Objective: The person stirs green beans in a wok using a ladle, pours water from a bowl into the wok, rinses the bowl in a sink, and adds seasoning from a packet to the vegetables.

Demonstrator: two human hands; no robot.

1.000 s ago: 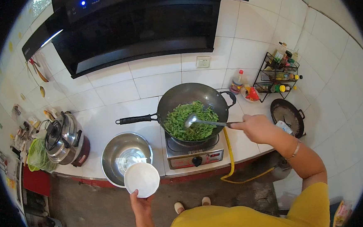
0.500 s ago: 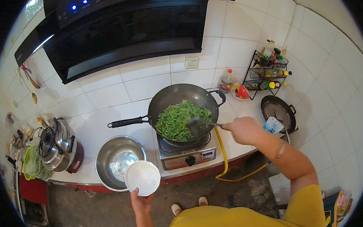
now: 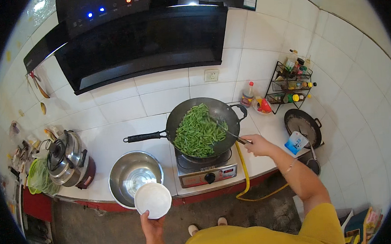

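My right hand (image 3: 257, 144) grips the handle of a metal spatula (image 3: 225, 131) whose blade lies in the green beans (image 3: 197, 131) inside a black wok (image 3: 224, 112). The wok sits on a small tabletop gas stove (image 3: 206, 172), its long black handle (image 3: 145, 136) pointing left. My left hand (image 3: 151, 223) holds a white plate (image 3: 153, 199) low, in front of the counter's edge and just below a steel bowl (image 3: 134, 175).
A pressure cooker (image 3: 68, 156) stands at the left with green items beside it. A yellow gas hose (image 3: 243, 172) hangs off the counter. At the right are a second black pan (image 3: 303, 122), a spice rack (image 3: 291, 82) and a bottle (image 3: 248, 94). A range hood (image 3: 141, 40) hangs overhead.
My right hand has shifted the spatula within the wok, stirring the beans. The view has drifted slightly. My left hand keeps the white plate in about the same spot.
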